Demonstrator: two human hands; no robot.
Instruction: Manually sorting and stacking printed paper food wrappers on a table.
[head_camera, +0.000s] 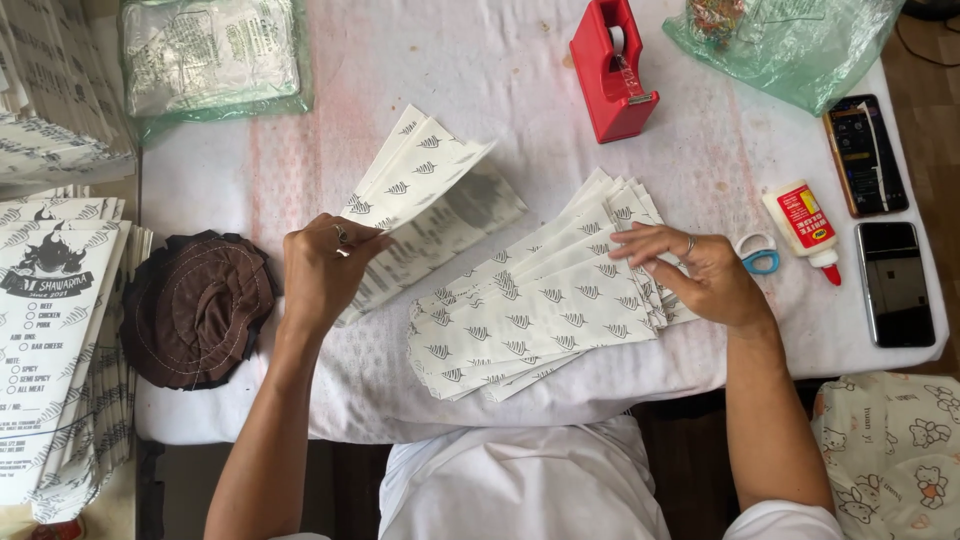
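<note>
Head view, looking down on a table draped in a white cloth (480, 60). The left hand (322, 268) is closed around a small fanned bundle of white paper sleeves (425, 205) printed with a grey leaf motif, holding it raised and tilted above the cloth, left of centre; a ring shows on one finger. The right hand (700, 272) lies palm down, fingers spread and loosely flat, on the upper right end of a larger fanned stack of the same sleeves (535, 315), which rests on the cloth directly in front of the person; it presses on the stack rather than gripping it, and it too bears a ring. The two bundles are near each other but apart. Just right of the right hand lie blue-handled scissors (760, 255), partly hidden by the hand, and a white glue bottle (805, 228) with a red tip. Farther right, two phones (880, 215) lie side by side at the table edge. A red tape dispenser (612, 72) stands at the far centre, flanked by green plastic bags (800, 45) at both far corners. A brown stitched fabric piece (198, 308) lies at the left edge, beside tall stacks of printed paper bags (55, 340).
</note>
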